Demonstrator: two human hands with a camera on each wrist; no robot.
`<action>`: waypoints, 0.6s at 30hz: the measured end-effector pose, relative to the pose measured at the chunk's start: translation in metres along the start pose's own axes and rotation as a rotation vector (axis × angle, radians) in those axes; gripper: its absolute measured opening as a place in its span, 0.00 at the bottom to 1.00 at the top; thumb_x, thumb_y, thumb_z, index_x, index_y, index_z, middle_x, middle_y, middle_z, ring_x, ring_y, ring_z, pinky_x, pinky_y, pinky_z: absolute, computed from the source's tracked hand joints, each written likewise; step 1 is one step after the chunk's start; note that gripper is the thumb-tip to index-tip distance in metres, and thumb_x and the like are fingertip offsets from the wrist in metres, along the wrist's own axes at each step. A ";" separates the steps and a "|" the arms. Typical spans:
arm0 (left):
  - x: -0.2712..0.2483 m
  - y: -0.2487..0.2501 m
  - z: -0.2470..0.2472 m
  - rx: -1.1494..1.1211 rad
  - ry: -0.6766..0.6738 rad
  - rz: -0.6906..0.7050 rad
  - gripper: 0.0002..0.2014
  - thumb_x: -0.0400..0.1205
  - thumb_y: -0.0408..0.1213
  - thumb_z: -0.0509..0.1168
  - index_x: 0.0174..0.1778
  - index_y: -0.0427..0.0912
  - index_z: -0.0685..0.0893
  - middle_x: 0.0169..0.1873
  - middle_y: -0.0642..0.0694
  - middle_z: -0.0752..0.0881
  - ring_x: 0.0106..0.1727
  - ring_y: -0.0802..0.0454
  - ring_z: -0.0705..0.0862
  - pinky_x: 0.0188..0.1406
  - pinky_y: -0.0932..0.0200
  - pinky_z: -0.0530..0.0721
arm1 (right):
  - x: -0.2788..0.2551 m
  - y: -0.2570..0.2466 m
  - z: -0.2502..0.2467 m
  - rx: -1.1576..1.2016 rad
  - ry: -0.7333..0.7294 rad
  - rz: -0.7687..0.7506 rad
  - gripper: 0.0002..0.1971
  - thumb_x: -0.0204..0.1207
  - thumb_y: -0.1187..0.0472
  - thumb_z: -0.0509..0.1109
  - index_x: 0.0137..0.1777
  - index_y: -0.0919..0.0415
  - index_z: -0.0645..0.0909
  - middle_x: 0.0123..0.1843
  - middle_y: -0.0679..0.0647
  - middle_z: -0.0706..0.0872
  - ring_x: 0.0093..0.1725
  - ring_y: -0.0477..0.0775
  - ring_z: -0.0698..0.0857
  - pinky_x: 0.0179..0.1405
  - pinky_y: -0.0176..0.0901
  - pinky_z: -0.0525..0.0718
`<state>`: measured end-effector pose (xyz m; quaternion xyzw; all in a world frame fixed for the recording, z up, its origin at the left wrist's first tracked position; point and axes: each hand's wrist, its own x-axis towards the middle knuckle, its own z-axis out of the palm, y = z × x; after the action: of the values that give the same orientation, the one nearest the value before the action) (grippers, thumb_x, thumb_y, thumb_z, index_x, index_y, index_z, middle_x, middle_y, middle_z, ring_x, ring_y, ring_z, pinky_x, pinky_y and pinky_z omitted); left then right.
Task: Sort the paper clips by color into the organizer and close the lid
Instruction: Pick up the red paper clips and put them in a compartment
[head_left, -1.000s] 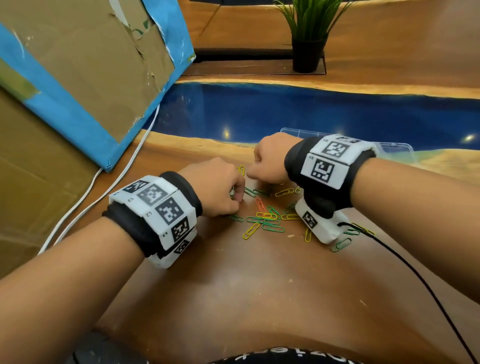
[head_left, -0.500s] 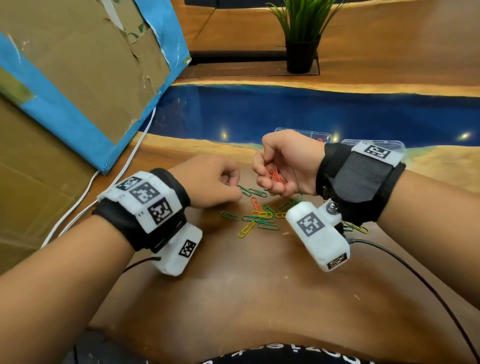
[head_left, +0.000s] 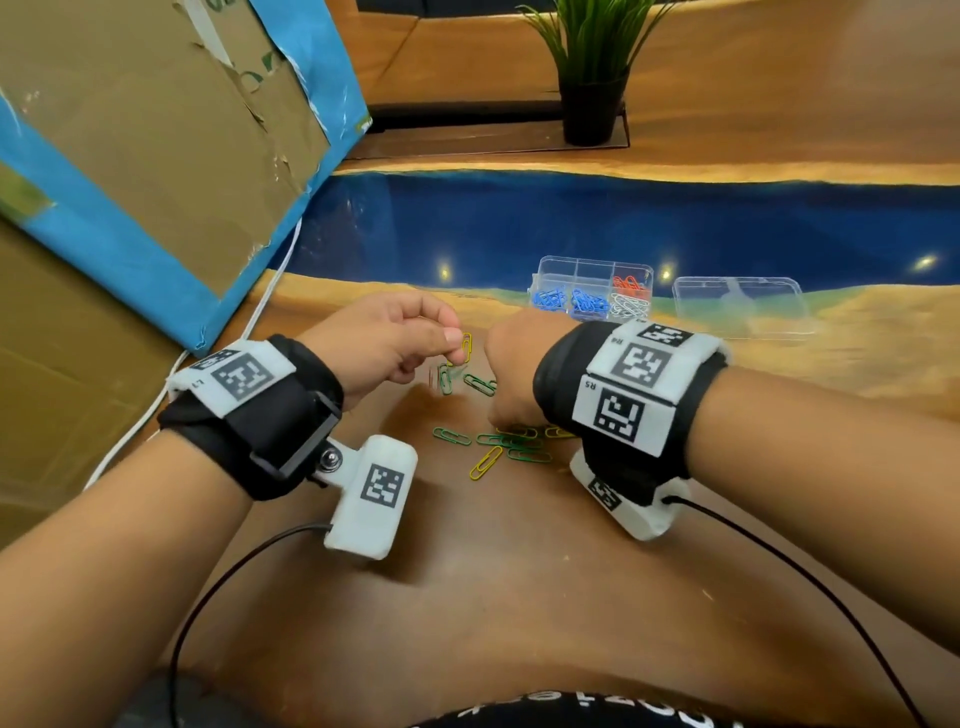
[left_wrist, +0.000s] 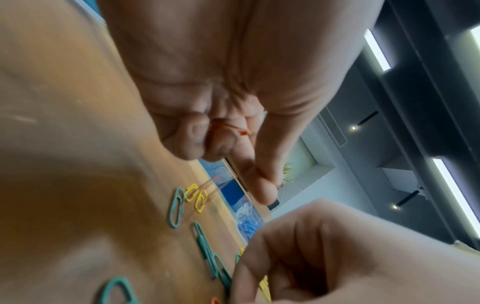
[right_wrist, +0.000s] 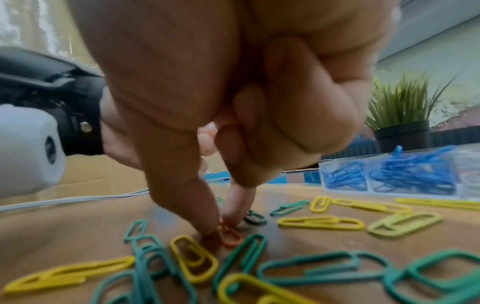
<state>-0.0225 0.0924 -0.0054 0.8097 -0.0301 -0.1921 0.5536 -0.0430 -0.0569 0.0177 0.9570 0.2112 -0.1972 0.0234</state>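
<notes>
The tabletop (head_left: 519, 597), wood with a blue resin band, carried the work. At its left stood a taped cardboard box (head_left: 156, 130); a potted plant (head_left: 592, 67) stood beyond the band. The clear organizer (head_left: 592, 293) sat at the edge of the band, well apart from the hands, with blue, white and red clips already in separate compartments. Its lid (head_left: 740, 306) lay just beside it on the right, off the box.

The loose paper clips (head_left: 511, 444), green and yellow with at least one orange-red, lay scattered between the wrists.

The left hand (head_left: 387, 343) was raised, its grip narrow, thumb and forefinger pinched together close to a yellow clip (head_left: 466, 347); the left wrist view showed orange-red clips (left_wrist: 228, 128) tucked under its curled fingers. Whether the yellow clip was actually held could not be told.

The right hand (head_left: 511, 374) was lowered to the pile, its grip narrow, thumb and forefinger tips pressed on an orange clip (right_wrist: 228, 234) lying flat on the wood, not yet lifted.

Assessment: red collection was in hand; green and yellow were unsorted. To do it well, slide the clip clear of the neighbouring green and yellow ones, tip one end up, then pinch. Hooked neighbours could lift with it.
</notes>
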 end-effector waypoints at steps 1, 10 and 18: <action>0.000 -0.001 -0.001 0.002 0.016 -0.002 0.06 0.80 0.28 0.64 0.40 0.43 0.81 0.27 0.50 0.87 0.22 0.59 0.66 0.20 0.70 0.64 | 0.000 0.000 0.001 0.011 -0.004 -0.006 0.20 0.82 0.53 0.61 0.29 0.57 0.63 0.29 0.50 0.65 0.28 0.53 0.68 0.13 0.31 0.66; -0.002 -0.002 -0.008 0.475 0.118 0.010 0.02 0.76 0.37 0.73 0.40 0.46 0.86 0.24 0.52 0.79 0.26 0.60 0.77 0.27 0.75 0.75 | 0.004 0.012 0.007 0.142 -0.037 0.027 0.15 0.75 0.47 0.67 0.34 0.54 0.71 0.30 0.47 0.71 0.32 0.49 0.74 0.26 0.35 0.72; -0.006 0.000 -0.007 1.084 -0.131 0.058 0.08 0.74 0.41 0.73 0.45 0.59 0.86 0.30 0.56 0.73 0.36 0.57 0.75 0.40 0.61 0.71 | 0.006 0.041 -0.004 1.237 -0.172 0.170 0.07 0.69 0.68 0.49 0.32 0.58 0.61 0.21 0.54 0.68 0.17 0.48 0.61 0.14 0.25 0.60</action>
<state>-0.0253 0.1004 -0.0014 0.9643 -0.1813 -0.1837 0.0590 -0.0195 -0.0911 0.0172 0.7876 -0.0212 -0.3567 -0.5019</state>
